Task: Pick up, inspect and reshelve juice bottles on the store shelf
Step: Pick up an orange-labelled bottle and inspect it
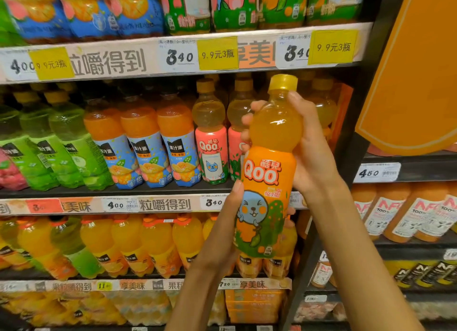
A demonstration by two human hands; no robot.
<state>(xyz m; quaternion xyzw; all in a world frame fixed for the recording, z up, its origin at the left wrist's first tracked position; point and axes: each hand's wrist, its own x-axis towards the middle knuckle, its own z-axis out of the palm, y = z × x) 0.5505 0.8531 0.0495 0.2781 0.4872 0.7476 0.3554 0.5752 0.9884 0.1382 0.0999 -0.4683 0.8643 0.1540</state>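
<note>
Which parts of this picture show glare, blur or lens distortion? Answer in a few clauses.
Head view: a bright glint sits on the held Qoo bottle at its upper bulge; the top-shelf packs are smeared and soft; shelf rails bow and tilt from the wide lens.

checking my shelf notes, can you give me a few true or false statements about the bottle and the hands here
1. Both hands hold the orange Qoo bottle. True.
2. The right hand grips the bottle's upper part. True.
3. The bottle's cap is off. False: the yellow cap is on.
4. The left hand is down at the label. True.
5. The bottle stands on the shelf. False: it is held in front of the shelf.
</note>
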